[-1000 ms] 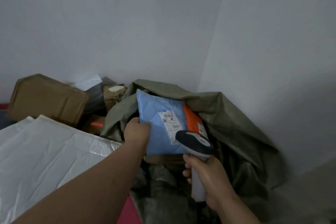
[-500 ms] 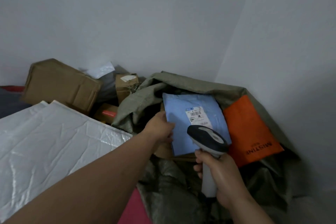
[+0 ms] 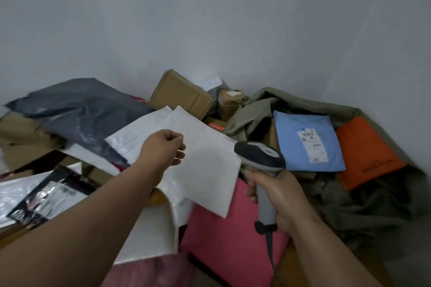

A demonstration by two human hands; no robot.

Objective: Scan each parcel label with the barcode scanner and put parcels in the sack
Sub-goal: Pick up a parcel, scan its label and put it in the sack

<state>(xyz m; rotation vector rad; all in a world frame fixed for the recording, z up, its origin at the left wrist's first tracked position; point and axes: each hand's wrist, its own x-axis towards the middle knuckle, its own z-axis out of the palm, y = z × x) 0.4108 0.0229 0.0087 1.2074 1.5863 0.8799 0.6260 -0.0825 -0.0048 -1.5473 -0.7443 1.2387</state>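
Right hand point(image 3: 277, 196) has its grip wrapped tight round the grey handle of the barcode scanner point(image 3: 261, 157), dark head pointing far-left, cable trailing off the near edge. Left hand point(image 3: 162, 148) hangs over the white padded mailer point(image 3: 207, 170) with fingers loosely curled and holding nothing; can't tell if it touches the mailer.

Compared with half a second back: the left hand has let go of the blue parcel point(image 3: 307, 144) and swung left over the white mailer. The blue parcel now lies flat in the mouth of the olive sack point(image 3: 256, 109), label up, with the orange parcel point(image 3: 368, 154) just to its right, also in the sack. The view has also turned left, so more of the pile shows.

Hard to make out: the label print is too small to read, and the writing on the orange one is blurred. The sack's inside is mostly dark folds. A black-and-silver packet point(image 3: 46, 196) at near left is smeared.

Around that: a pink parcel point(image 3: 224, 235) under the white mailer, a dark grey poly bag point(image 3: 79, 112) far left, and brown cardboard boxes point(image 3: 182, 94) against the far wall. The pile covers whatever surface it sits on. Plain pale walls point(image 3: 210, 18) meet in a corner behind the sack.
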